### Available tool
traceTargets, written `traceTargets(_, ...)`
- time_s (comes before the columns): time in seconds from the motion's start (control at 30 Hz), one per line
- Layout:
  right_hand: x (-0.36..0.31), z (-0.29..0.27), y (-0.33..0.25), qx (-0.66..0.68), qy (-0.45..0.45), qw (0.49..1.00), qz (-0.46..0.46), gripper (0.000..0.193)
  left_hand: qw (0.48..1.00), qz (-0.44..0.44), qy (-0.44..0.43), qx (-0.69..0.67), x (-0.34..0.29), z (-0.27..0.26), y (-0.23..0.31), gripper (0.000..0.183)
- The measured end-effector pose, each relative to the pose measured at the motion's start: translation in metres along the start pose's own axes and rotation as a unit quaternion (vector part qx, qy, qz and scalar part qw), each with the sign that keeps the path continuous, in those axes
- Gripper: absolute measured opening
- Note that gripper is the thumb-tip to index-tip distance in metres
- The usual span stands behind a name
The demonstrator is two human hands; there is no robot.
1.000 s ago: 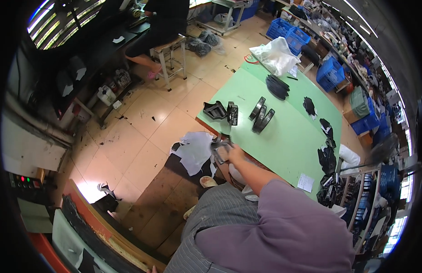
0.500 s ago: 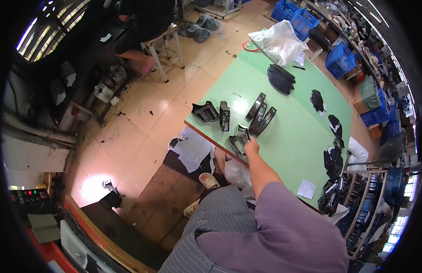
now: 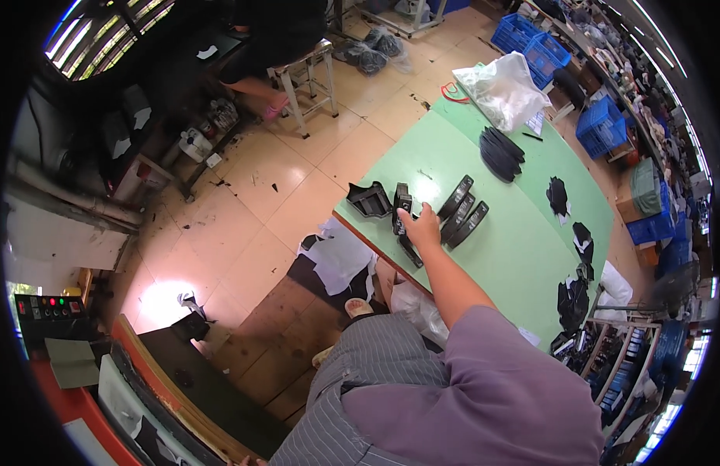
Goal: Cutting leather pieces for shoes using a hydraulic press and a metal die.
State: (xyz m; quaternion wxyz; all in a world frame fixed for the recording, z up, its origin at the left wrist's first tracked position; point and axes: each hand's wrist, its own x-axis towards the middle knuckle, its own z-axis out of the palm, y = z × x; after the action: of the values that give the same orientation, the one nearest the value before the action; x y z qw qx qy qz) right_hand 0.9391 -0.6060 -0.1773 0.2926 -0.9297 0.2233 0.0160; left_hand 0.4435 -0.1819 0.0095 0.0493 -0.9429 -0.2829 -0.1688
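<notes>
My right hand (image 3: 423, 230) reaches over the green table (image 3: 399, 159), fingers apart, one of them touching a narrow dark block with pale marks (image 3: 402, 199). Left of that block lies a dark, hollow angular frame (image 3: 367, 200). A second dark frame (image 3: 410, 252) lies by the table's near edge, partly hidden under my right hand and wrist. Several curved dark blocks (image 3: 463, 216) stand close together just right of the hand. Only fingertips of my left hand (image 3: 242, 461) show at the bottom edge, beside the orange-edged machine; what they touch is hidden.
Black cut pieces (image 3: 501, 154) and a white plastic bag (image 3: 503, 89) lie on the table's far part. More black scraps (image 3: 573, 303) line its right side. A person (image 3: 278, 46) sits on a stool at the back. Blue crates (image 3: 600, 128) stand at the right.
My right hand has moved left and away from me, from the near frame to the narrow block. The whole view has shifted slightly. Fingertips of my left hand now show at the bottom.
</notes>
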Motion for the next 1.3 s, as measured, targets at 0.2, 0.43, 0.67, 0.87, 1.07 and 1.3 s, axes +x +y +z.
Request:
traceTargets(0.2,0.04,0.035,-0.001,0.002,-0.106,0.986,0.126,0.063,0.999,-0.018,-0.024,0.034,-0.007,-0.012,0.005,0.029)
traceTargets(0.43,0.004,-0.03,-0.01,0.311,-0.023,0.934,0.175,0.032,0.993,-0.071,-0.053,0.074,-0.039,-0.022,0.009,0.029)
traceTargets(0.67,-0.012,-0.048,-0.09,0.595,-0.451,0.633,0.207,0.023,0.993,-0.079,-0.07,0.042,-0.02,-0.044,0.037,0.032)
traceTargets(0.87,-0.141,0.011,-0.264,0.448,-0.651,0.598,0.128,0.031,0.959,-0.228,-0.011,-0.167,-0.05,-0.03,0.032,0.024)
traceTargets(1.07,-0.318,0.055,-0.371,0.24,-0.762,0.595,-0.081,0.031,0.932,-0.233,0.083,-0.265,-0.043,-0.032,0.032,0.025)
traceTargets(1.3,-0.603,0.086,-0.407,0.053,-0.804,0.458,-0.374,0.021,0.868,-0.268,0.15,-0.389,-0.067,-0.02,0.016,0.023)
